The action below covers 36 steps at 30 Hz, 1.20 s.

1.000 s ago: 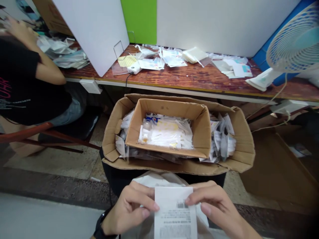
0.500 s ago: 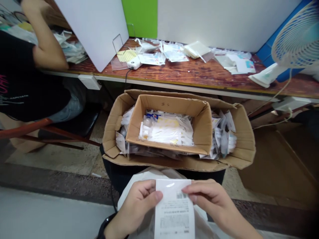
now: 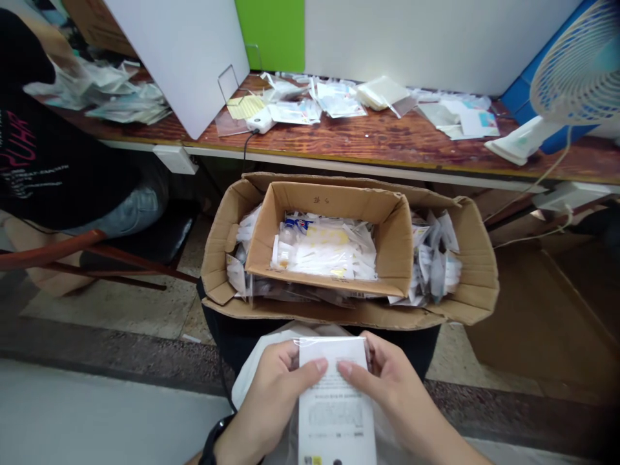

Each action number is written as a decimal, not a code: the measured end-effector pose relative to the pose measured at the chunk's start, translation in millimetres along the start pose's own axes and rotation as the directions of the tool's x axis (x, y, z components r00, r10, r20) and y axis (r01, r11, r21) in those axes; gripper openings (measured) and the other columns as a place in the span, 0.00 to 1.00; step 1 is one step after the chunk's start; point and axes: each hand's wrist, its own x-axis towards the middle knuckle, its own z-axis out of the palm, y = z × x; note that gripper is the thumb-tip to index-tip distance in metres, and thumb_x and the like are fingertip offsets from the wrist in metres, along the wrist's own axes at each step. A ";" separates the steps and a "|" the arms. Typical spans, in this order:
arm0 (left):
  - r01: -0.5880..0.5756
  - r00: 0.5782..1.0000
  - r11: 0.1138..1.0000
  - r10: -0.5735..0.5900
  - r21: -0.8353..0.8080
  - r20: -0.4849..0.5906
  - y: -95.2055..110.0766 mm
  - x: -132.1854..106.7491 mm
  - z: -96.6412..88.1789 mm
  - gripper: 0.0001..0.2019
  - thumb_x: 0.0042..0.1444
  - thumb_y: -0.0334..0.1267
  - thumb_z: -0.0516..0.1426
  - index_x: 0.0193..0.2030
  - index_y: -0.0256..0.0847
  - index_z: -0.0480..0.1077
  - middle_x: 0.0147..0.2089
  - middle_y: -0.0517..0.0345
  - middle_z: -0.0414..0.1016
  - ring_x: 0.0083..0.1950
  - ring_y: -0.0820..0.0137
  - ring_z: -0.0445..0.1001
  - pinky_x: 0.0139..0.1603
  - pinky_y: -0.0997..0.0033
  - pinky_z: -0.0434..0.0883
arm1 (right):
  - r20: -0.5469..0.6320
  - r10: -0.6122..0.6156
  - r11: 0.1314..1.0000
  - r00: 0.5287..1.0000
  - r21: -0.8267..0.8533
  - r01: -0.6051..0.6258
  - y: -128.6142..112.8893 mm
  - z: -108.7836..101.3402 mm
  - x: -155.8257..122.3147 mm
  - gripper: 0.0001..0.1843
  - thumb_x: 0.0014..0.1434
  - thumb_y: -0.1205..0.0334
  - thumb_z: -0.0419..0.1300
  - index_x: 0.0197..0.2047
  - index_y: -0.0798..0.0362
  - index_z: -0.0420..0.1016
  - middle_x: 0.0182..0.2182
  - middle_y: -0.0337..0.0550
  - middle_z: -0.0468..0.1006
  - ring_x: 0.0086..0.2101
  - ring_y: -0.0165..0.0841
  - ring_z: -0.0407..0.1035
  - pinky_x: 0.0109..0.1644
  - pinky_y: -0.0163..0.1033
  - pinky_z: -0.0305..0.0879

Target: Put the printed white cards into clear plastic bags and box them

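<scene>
A flat clear plastic packet with a white printed card (image 3: 334,413) is held between my two hands at the bottom of the view. My left hand (image 3: 278,387) grips its left edge, thumb lying on the printed face and fingers behind. On the opposite edge my right hand (image 3: 387,381) pinches it the same way, its thumb close to the left one. Beyond the hands stands a small cardboard box (image 3: 334,194) filled with white slips and clear packets. It sits inside a larger open carton (image 3: 465,271) that has more bagged packets around it.
Behind the cartons runs a wooden table (image 3: 329,145) with loose packets (image 3: 339,100) and a white desk fan (image 3: 576,71) at the right. A person in a black top (image 3: 62,161) sits at the left. A brown chair rail (image 3: 53,252) reaches toward the carton.
My right hand has shifted from the card's upper right face to its right edge, thumb now on the front. The packet has risen slightly. The person at left has leaned and lowered an arm.
</scene>
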 end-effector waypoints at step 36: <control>0.017 0.999 0.999 -0.016 -0.028 0.040 -21.7 44.2 -78.0 0.25 0.47 0.54 0.60 0.48 0.40 0.75 0.50 0.44 0.76 0.55 0.50 0.71 0.60 0.50 0.63 | -0.574 -0.801 0.545 0.173 -0.817 -0.189 -68.1 -206.6 62.2 0.14 0.58 0.55 0.56 0.27 0.57 0.72 0.22 0.39 0.71 0.28 0.34 0.68 0.36 0.40 0.66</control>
